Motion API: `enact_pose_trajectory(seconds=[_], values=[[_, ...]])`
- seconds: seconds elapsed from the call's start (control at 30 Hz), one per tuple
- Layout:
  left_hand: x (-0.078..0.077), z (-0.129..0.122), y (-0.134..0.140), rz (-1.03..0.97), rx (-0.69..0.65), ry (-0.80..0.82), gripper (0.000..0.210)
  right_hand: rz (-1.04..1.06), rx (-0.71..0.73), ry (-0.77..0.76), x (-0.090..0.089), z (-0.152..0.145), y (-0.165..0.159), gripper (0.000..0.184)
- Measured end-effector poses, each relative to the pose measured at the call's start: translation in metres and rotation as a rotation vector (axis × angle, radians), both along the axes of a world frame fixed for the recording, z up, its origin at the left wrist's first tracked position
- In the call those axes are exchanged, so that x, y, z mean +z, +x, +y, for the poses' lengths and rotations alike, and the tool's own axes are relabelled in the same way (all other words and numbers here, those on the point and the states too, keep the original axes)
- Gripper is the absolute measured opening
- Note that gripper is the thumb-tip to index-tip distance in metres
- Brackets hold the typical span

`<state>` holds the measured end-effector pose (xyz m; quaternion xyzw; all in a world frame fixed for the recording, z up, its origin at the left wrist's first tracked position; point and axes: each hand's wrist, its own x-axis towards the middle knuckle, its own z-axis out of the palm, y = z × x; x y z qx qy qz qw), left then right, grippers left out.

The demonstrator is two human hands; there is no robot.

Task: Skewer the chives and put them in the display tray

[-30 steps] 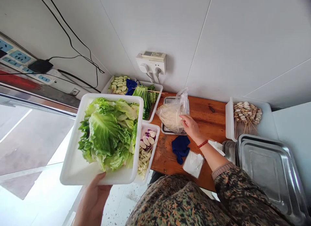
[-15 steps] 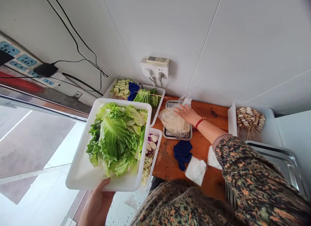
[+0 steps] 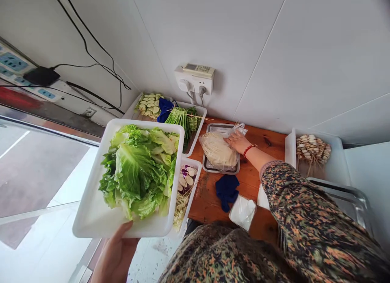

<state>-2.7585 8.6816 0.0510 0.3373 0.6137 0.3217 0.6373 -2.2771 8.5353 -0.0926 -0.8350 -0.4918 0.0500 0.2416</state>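
My left hand [image 3: 117,250] grips the near edge of a white plastic tray [image 3: 91,222], thumb over the rim. Green lettuce leaves [image 3: 137,171] are heaped in this tray, held up at the left. On the wooden table, my right hand [image 3: 239,143] has its fingers curled on the gathered end of a clear plastic bag [image 3: 240,128]. Pale enoki mushrooms [image 3: 219,151] fill that bag, which lies on a small metal tray [image 3: 208,169]. My fingertips are partly hidden in the plastic.
Skewered green vegetables [image 3: 183,122], zucchini slices [image 3: 150,105] and eggplant slices [image 3: 187,177] sit in white trays beyond the lettuce. A blue cloth [image 3: 227,191] and a white packet [image 3: 243,212] lie nearer me. Skewered mushrooms [image 3: 313,149] and a metal tray [image 3: 344,193] are at right.
My right hand has gone from spread fingers over the enoki bag to curled fingers at its gathered end. The lettuce tray has shifted slightly left in view.
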Motion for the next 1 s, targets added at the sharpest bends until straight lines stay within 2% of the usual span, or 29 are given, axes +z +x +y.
enact_pose_trajectory(seconds=[0.1,0.17,0.23,0.33,0.5,0.67,0.8,0.87,0.93,1.0], values=[[0.000,0.000,0.002,0.008,-0.034,-0.003,0.066,-0.054,0.062,-0.144,0.002,-0.010,-0.006,0.028],[0.002,0.000,0.002,0.008,-0.051,0.001,0.071,-0.078,0.083,-0.223,0.004,-0.013,-0.007,0.023],[0.003,-0.001,0.003,0.008,-0.053,0.000,0.072,-0.090,0.102,-0.294,0.009,-0.014,-0.009,0.022],[0.003,-0.003,0.004,0.002,-0.029,-0.004,0.068,-0.092,0.133,-0.379,0.019,-0.014,-0.013,0.031],[0.003,-0.005,0.006,-0.028,-0.038,0.021,0.063,-0.093,0.191,-0.477,0.046,-0.013,-0.031,0.031],[0.003,-0.004,0.004,-0.024,-0.033,0.043,0.057,-0.084,0.232,-0.531,0.085,-0.014,-0.045,0.031],[0.002,0.001,0.000,-0.024,-0.039,0.057,0.055,-0.027,0.233,-0.575,0.114,-0.020,-0.036,0.019],[0.002,0.004,0.001,-0.021,-0.032,0.050,0.054,0.043,0.248,-0.625,0.124,-0.023,-0.025,0.019],[0.003,0.007,0.003,-0.019,-0.026,0.036,0.053,0.128,0.271,-0.689,0.127,-0.022,-0.014,0.023],[0.006,0.010,0.007,-0.013,-0.011,0.017,0.052,0.193,0.284,-0.741,0.122,-0.016,-0.005,0.026]])
